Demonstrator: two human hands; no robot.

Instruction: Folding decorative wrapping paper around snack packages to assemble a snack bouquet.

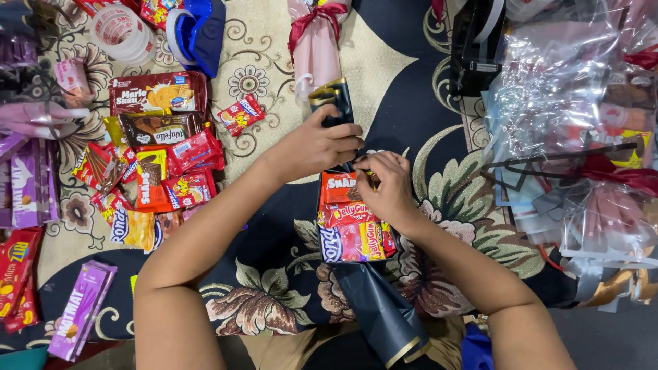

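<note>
Surface: patterned carpet (274, 288), dark blue and cream with flower motifs, seen from above.
Far left: I see purple boxes (27, 181) at the left edge and a long purple carton (81, 310) lower left.
Upper left: roll of clear tape (122, 31) beside a blue tape dispenser (199, 31).
Left of centre: loose pile of snack packets (157, 147), red, brown and yellow wrappers, well apart from the hands.
Left hand: left hand (317, 145) at frame centre, fingers curled tight around the upper end of the dark blue wrapping paper (336, 103), which has gold edging.
Bundle: snack bundle (351, 219) sits just below the hands, centre frame, several red and yellow packets stacked on the dark paper; more of that paper runs down to the lower centre as a rolled cone.
Right hand: right hand (389, 188), fingertips pinched narrow at the top of the bundle, touching a packet edge; I cannot tell what exactly they pinch.
Top centre: pink wrapped bouquet (315, 41) with a red ribbon, lying above the hands.
Right: heap of clear cellophane wraps (576, 130) with red ribbon.
Progress: my read, snacks are already laid on the paper; wrap not closed, no ribbon or tape on it yet.
</note>
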